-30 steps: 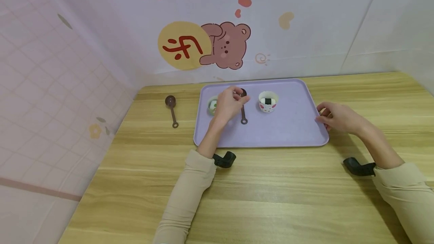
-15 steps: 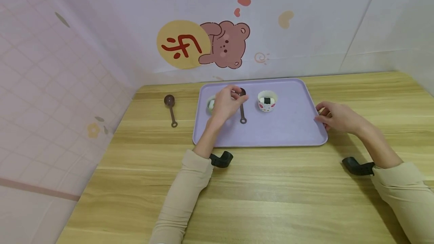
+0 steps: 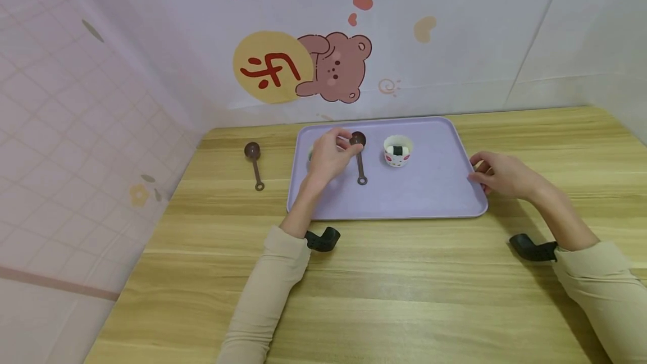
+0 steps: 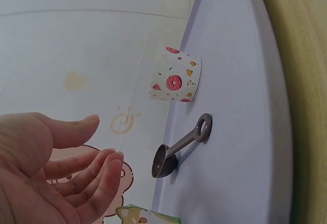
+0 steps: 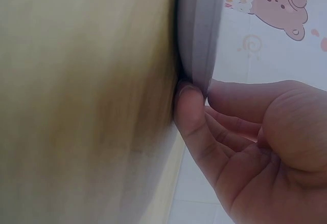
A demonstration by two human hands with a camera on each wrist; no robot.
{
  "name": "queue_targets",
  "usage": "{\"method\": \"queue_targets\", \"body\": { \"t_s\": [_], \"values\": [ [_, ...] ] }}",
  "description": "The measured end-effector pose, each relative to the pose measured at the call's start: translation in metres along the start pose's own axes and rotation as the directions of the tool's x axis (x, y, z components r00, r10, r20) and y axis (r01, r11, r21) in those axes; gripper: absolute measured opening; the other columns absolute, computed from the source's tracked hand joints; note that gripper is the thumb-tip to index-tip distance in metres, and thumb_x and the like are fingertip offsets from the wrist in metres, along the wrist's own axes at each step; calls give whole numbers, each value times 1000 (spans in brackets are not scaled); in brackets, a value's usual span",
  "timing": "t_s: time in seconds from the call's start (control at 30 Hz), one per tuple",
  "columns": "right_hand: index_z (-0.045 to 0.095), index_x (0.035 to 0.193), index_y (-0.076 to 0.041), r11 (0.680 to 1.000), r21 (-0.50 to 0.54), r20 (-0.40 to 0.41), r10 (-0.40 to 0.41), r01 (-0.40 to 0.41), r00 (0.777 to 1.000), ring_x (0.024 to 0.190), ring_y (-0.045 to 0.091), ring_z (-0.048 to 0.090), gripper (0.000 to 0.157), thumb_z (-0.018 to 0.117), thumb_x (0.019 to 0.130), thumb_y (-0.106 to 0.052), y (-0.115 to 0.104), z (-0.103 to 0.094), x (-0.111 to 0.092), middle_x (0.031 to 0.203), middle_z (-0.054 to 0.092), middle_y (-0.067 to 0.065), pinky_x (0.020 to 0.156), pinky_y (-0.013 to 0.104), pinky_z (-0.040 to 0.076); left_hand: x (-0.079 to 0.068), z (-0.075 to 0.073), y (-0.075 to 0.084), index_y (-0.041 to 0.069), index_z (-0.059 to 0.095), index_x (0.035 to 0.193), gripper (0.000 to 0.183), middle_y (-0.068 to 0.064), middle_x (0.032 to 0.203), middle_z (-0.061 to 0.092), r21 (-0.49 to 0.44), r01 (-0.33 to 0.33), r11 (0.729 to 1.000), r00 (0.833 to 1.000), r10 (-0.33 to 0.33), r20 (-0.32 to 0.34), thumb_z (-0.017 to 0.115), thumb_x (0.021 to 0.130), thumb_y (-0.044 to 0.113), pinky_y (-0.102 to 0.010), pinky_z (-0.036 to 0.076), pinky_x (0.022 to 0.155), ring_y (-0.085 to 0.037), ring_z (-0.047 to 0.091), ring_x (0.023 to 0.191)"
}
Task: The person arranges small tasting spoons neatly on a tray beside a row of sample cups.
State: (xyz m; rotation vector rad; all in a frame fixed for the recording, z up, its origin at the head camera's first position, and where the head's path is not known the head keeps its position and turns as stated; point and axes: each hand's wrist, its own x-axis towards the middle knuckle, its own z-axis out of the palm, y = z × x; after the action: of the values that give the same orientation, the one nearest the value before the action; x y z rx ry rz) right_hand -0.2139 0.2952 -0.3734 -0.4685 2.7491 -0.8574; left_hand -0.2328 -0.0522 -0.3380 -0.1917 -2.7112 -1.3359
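Observation:
My left hand (image 3: 331, 155) hovers over the left part of the purple tray (image 3: 429, 195), its fingers loosely bent with nothing between them. Just right of its fingertips, a brown measuring spoon (image 3: 360, 162) lies on the tray, bowl toward the back. A paper cup (image 3: 397, 157) printed with pink donuts stands farther right, holding a white piece with a black band. Mostly hidden behind the left hand is a green-patterned cup (image 4: 145, 216). My right hand (image 3: 507, 176) pinches the tray's right rim between thumb and fingers, as the right wrist view shows.
Left of the tray, a second brown measuring spoon (image 3: 254, 164) lies on the wooden table (image 3: 404, 291). A white printed backdrop (image 3: 455, 60) rises right behind the tray. Black curved pieces (image 3: 324, 239) stick out at both wrists.
My left hand has moved slightly left, uncovering the bowl of the spoon on the tray and covering more of the green-patterned cup. The right hand stays at the tray's rim.

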Motion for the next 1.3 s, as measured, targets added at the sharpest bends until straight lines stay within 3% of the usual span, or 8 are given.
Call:
{"method": "queue_targets", "body": {
  "t_s": [0.6,0.9,1.3],
  "values": [
    [45,109,10,1000,-1,7,0,0,1000,62,17,61,28,57,90,-7,1,0,0,84,63,17,55,29,51,0,-15,-4,8,60,106,31,-7,90,63,-57,-21,998,1000,21,-13,70,82,24,-27,48,68,-19,60,81],
    [46,109,10,1000,18,-1,0,0,1000,62,18,61,27,57,90,-6,0,0,-1,84,63,17,55,29,52,1,-23,-11,6,62,104,29,-9,88,63,-69,-70,995,996,66,-62,71,81,20,-26,49,70,-21,61,79],
    [46,109,10,1000,15,0,-1,1,1000,63,19,61,27,56,90,-5,0,0,-1,84,63,18,55,29,52,1,-31,-17,6,62,104,28,-9,87,63,-93,-65,993,995,57,-87,71,81,20,-28,49,72,-21,60,79]
  ]
}}
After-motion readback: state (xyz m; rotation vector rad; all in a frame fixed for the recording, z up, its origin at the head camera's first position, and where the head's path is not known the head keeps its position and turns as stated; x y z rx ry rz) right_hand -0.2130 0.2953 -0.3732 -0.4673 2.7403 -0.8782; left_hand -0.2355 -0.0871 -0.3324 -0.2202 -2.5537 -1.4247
